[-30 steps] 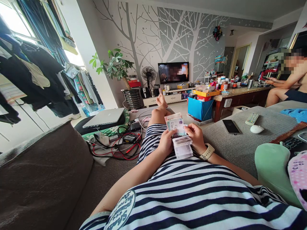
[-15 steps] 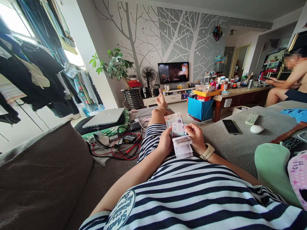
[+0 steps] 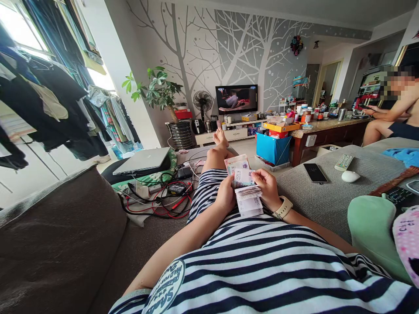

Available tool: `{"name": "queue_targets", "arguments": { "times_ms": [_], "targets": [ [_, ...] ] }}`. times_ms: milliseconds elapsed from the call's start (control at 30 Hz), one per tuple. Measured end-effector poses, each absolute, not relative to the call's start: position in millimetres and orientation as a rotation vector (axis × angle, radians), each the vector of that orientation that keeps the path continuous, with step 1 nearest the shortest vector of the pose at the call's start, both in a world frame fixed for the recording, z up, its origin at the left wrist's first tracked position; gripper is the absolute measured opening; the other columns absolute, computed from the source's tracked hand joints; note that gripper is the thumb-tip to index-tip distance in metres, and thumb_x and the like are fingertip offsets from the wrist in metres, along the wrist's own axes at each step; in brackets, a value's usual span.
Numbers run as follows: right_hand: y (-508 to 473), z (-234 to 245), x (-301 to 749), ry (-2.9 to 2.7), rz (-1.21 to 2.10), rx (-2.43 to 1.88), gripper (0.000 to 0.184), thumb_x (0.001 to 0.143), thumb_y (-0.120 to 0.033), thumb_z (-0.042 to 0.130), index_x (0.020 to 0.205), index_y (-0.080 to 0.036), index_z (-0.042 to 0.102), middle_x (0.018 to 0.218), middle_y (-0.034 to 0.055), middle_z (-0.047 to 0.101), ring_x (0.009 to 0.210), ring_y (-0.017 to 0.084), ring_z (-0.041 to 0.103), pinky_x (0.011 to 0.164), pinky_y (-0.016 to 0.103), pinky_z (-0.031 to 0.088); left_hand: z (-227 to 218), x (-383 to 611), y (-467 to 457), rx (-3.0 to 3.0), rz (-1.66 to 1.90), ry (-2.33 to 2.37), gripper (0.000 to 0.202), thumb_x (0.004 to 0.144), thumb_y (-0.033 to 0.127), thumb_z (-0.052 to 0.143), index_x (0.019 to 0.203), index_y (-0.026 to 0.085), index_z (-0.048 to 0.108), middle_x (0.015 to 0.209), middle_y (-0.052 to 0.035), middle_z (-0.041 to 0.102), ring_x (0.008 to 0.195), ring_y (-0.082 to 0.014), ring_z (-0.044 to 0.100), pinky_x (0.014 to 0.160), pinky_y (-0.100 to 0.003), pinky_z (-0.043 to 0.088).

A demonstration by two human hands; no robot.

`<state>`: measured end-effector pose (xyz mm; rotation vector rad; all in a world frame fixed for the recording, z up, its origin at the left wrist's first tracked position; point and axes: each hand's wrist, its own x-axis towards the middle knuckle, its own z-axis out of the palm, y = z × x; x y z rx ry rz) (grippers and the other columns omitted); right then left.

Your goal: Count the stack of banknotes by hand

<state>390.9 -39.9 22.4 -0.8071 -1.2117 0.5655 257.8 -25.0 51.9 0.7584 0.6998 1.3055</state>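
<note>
I lie back on a sofa in a striped shirt (image 3: 262,261), both hands over my lap. My left hand (image 3: 225,194) is closed round a folded stack of banknotes (image 3: 244,185), gripping its left edge. My right hand (image 3: 269,188), with a pale watch (image 3: 283,208) on its wrist, pinches the right side of the notes, thumb on the top note. The upper notes stand up and the lower ones fan down toward me.
A phone (image 3: 314,172), remote (image 3: 344,162) and white mouse (image 3: 350,176) lie on the grey sofa seat to my right. A laptop (image 3: 143,160) and tangled red and black cables (image 3: 163,196) sit at left. Another person (image 3: 389,117) sits at the far right by a cluttered table (image 3: 327,126).
My right thumb has slid the top note slightly across the stack. The hands stay where they were. The television picture has changed.
</note>
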Motion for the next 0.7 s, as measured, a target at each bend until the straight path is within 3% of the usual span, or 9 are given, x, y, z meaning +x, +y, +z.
{"name": "queue_targets", "arguments": {
  "times_ms": [500,700],
  "targets": [
    [-39.9,22.2,391.3,-1.212,0.582,-0.774,0.053,0.087,-0.07,0.07,0.074,-0.02,0.06,0.066,0.0006,0.054,0.061,0.015,0.047,0.057,0.029,0.04,51.9,258.1,-25.5,0.769,1.306,0.674,0.009,0.077,0.021,0.072,0.075,0.013,0.068,0.072,-0.0049,0.072,0.063,-0.0171,0.064,0.069,-0.027,0.051],
    [-42.7,24.3,392.3,-1.263,0.575,-0.724,0.059,0.097,-0.075,0.055,0.072,-0.021,0.058,0.062,0.0025,0.056,0.058,0.015,0.049,0.059,0.031,0.041,54.1,258.9,-27.6,0.739,1.255,0.635,0.017,0.082,0.024,0.072,0.093,0.011,0.074,0.088,-0.0104,0.078,0.074,-0.0226,0.072,0.079,-0.035,0.058]
  ]
}}
